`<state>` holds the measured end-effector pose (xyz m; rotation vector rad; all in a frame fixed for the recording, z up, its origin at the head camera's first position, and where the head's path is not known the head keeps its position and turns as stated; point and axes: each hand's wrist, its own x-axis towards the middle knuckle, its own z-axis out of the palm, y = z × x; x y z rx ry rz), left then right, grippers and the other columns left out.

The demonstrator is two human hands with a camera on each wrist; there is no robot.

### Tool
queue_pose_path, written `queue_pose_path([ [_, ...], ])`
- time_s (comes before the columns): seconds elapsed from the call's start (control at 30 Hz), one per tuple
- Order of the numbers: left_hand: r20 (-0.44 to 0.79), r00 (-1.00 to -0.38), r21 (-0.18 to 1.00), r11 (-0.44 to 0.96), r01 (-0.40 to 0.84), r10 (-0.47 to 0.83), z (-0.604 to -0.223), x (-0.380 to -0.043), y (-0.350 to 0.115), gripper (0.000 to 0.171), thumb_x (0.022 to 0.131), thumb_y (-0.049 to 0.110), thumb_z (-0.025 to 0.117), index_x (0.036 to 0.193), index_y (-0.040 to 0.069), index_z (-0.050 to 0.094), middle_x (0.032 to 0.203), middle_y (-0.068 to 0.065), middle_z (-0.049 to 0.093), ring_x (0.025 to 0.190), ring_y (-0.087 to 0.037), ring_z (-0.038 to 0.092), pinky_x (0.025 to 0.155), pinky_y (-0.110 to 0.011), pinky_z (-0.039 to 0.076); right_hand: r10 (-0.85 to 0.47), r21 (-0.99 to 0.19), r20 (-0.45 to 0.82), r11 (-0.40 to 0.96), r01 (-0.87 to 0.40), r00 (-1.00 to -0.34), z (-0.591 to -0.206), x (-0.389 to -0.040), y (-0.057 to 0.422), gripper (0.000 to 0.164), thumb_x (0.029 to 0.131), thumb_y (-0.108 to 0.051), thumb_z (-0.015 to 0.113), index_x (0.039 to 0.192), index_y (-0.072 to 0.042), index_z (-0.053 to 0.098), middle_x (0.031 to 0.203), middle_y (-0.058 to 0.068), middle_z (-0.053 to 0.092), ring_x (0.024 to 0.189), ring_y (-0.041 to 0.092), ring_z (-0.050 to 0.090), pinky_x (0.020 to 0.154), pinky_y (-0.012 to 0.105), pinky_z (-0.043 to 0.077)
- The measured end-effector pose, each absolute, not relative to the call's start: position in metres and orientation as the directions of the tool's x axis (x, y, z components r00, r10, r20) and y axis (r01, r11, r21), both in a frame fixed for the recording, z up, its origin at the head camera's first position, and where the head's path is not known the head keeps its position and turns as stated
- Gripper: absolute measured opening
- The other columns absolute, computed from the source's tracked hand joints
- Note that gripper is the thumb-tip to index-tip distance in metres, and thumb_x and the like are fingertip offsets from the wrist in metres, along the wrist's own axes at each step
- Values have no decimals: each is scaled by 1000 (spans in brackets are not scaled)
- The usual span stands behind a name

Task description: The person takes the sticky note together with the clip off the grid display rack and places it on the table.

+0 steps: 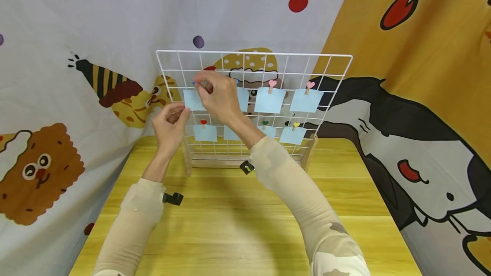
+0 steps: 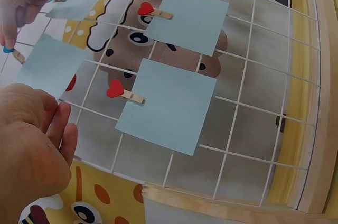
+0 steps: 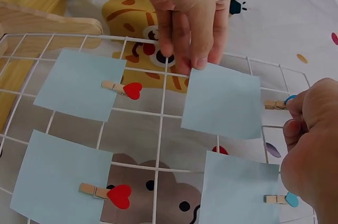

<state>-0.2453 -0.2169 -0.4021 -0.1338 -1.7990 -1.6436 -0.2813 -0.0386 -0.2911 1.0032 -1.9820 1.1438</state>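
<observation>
Grid (image 1: pixel 276 53) with seemingly eight notes (image 3: pixel 224 102)

- Square pale-blue paper notes (image 1: pixel 270 100), centre of the head view, are looking matt and smooth.
- Small tan wooden clothespins (image 2: pixel 133 96) are showing a dull finish.
- A white rectangular wire grid (image 1: pixel 254 53) is looking like smooth, coated metal.
- A yellow wood-grained tabletop (image 1: pixel 215 225), bottom centre, is giving a soft sheen.
- A white-and-orange printed cloth backdrop (image 1: pixel 238 7), upper frame, is hanging matt and creased.
</observation>
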Motion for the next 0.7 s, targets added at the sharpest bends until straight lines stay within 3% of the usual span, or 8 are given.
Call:
queue_pose_path([
  [0.4,565,-744,825,236,513,-357,-405,-232,-217,20,103,5,82,120,-4,81,105,3,83,90,1,77,80,-12,61,-275,-548,753,242,-801,-598,-290,-263,-25,11,102,-2,80,111,0,85,105,15,85,61,13,56,59,16,41],
  [0.7,517,-767,856,228,464,-380,-417,-208,-224,18,104,6,81,118,-4,81,100,18,79,89,1,76,78,-11,60,-317,-580,733,169,-797,-601,-306,-250,-8,9,101,2,79,108,2,84,117,19,84,66,15,54,64,19,42],
])
